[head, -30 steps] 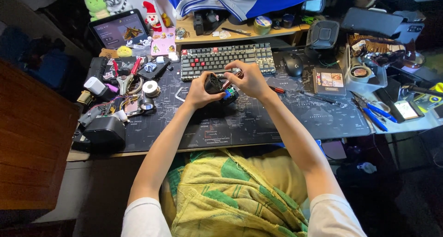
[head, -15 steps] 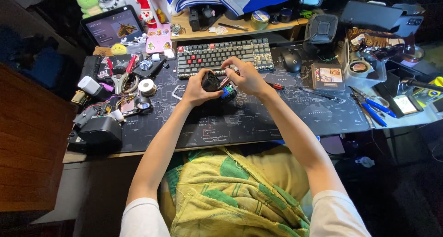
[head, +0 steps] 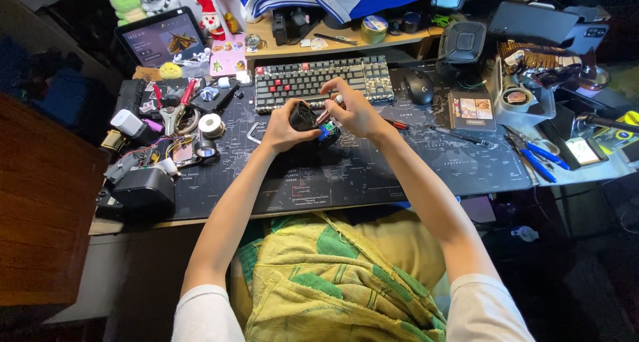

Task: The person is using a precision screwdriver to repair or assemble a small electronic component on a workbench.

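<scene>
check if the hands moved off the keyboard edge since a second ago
No. Both hands stay at the keyboard's near edge, holding the small black part.

One keyboard (head: pixel 318 79), one mouse (head: pixel 419 87), one tablet (head: pixel 162 37) — two blue-handled pliers (head: pixel 532 157).

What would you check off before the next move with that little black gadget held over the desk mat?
1. Left hand grips the small black device: ok.
2. Right hand fingers at the device's top: ok.
3. Blue part under it seated: cannot tell.
4. Dark map-printed desk mat beneath, to catch drops: ok.
5. Red-handled screwdriver near the right hand: ok.
6. Black keyboard with red keys close behind the hands: not ok.
</scene>
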